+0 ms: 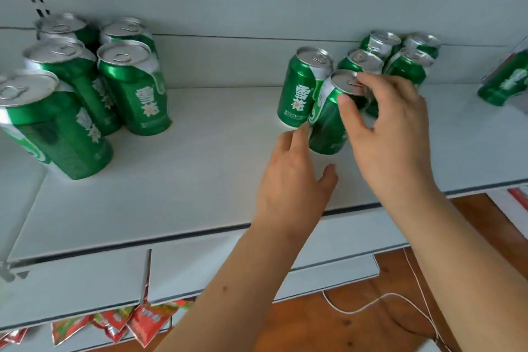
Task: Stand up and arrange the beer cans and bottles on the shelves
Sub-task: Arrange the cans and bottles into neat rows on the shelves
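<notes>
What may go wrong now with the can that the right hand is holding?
1. The right hand grips the tilted can only near its top, so it may slip or tip.
2. This can touches the upright can beside it and may knock it over.
3. The left hand only touches it with fingertips, giving little support.

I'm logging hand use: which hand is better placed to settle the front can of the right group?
Right hand: its thumb and fingers already grip the can at its top, while the left hand only touches its side.
</notes>
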`<state>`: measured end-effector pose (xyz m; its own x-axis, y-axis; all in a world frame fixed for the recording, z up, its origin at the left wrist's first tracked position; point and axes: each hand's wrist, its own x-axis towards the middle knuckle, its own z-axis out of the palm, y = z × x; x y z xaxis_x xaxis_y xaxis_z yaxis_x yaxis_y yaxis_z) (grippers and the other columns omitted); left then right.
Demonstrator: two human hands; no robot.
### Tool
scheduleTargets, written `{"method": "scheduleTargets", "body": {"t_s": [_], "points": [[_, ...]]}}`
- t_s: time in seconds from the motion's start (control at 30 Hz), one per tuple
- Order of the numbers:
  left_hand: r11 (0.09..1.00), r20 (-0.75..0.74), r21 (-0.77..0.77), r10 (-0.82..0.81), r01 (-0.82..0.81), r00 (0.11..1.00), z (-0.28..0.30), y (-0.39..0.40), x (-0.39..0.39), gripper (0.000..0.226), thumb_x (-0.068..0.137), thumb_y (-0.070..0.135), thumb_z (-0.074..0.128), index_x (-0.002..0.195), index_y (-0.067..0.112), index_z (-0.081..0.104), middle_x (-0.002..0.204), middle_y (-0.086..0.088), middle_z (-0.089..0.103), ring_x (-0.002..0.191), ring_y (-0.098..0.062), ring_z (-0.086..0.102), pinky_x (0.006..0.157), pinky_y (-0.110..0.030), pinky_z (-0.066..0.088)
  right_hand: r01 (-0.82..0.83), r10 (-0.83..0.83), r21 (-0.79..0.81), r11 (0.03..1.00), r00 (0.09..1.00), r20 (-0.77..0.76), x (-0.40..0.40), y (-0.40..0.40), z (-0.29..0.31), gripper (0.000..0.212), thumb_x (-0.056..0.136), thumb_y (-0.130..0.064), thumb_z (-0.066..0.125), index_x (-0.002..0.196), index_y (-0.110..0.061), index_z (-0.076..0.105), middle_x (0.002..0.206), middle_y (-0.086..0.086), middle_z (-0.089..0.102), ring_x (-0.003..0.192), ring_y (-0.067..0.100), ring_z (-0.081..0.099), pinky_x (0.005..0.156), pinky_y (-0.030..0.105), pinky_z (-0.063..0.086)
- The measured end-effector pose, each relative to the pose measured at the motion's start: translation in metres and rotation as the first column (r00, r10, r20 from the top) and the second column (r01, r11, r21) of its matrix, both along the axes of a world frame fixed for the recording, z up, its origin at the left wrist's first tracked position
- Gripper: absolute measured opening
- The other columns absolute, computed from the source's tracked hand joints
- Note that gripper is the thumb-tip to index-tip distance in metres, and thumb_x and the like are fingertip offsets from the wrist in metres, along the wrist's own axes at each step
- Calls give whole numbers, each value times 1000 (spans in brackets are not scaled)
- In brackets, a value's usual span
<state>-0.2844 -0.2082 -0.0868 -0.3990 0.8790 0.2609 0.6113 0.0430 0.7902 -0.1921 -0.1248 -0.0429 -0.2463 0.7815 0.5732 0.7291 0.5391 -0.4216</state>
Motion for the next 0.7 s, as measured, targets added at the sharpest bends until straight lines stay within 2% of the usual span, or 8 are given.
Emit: {"method": "scheduleTargets", "body": {"t_s": [0.07, 0.17, 0.27, 0.37, 0.4, 0.5, 0.6, 0.7], "points": [[1000, -11, -22, 6, -6, 1000, -1, 14, 1, 69, 84, 30, 70, 144, 18, 38, 131, -2, 52, 115, -22, 53, 94, -31, 44, -52, 51, -47, 998, 999, -18, 2, -5, -6, 52, 89, -39, 64, 135, -17, 52, 128, 4, 56, 118, 21, 51, 98, 23, 37], [999, -64, -39, 15, -17, 998, -3, 28, -7, 60, 81, 32, 73, 133, 16, 47, 118, -4, 61, 105, -26, 60, 84, -41, 50, -86, 79, -82, 993, 993, -83, 0, -13, -8, 61, 81, -33, 74, 135, -19, 49, 122, 2, 56, 106, 9, 53, 91, 21, 44], [999, -17, -29, 31, -32, 999, -1, 28, -24, 53, 75, 34, 76, 120, 16, 54, 109, -1, 65, 98, -22, 63, 80, -39, 52, -96, 83, -84, 992, 986, -142, -5, -16, -6, 61, 75, -35, 78, 128, -22, 51, 114, 0, 56, 90, 2, 48, 80, 14, 40], [997, -13, -3, 76, -76, 997, 0, 5, -40, 52, 74, 32, 77, 120, 18, 58, 108, 1, 63, 96, -16, 62, 81, -32, 52, -129, 102, -155, 979, 980, -171, -21, -20, -6, 78, 69, -43, 80, 136, -23, 45, 117, -1, 58, 100, 12, 57, 87, 22, 46], [994, -26, 3, 109, -109, 994, 0, -6, -47, 52, 74, 32, 77, 122, 19, 58, 110, 2, 61, 96, -15, 62, 80, -29, 51, -158, 128, -179, 971, 977, -169, -30, -24, -6, 80, 68, -46, 79, 137, -23, 45, 118, -2, 57, 102, 13, 57, 87, 20, 46], [969, -99, 39, 245, -242, 964, 0, -46, -72, 50, 77, 32, 76, 122, 20, 59, 109, 5, 60, 96, -14, 60, 78, -26, 48, -292, 271, -204, 935, 955, -124, -65, -46, -4, 65, 67, -48, 77, 124, -27, 55, 113, -5, 54, 95, 5, 55, 77, 9, 43], [867, -137, 208, 484, -452, 864, 6, -89, -95, 42, 81, 24, 75, 119, 15, 59, 107, 3, 54, 97, -16, 56, 82, -29, 48, -417, 408, -204, 886, 909, -87, -105, -70, 2, 63, 66, -49, 78, 122, -28, 57, 110, -6, 53, 93, 5, 56, 77, 19, 48], [658, -60, 378, 719, -651, 692, 9, -123, -113, 41, 83, 14, 72, 120, 9, 54, 114, 0, 43, 101, -19, 50, 88, -25, 44, -486, 477, -210, 848, 874, -95, -139, -90, 7, 67, 65, -53, 78, 124, -29, 57, 108, -6, 53, 93, 9, 58, 76, 30, 51]]}}
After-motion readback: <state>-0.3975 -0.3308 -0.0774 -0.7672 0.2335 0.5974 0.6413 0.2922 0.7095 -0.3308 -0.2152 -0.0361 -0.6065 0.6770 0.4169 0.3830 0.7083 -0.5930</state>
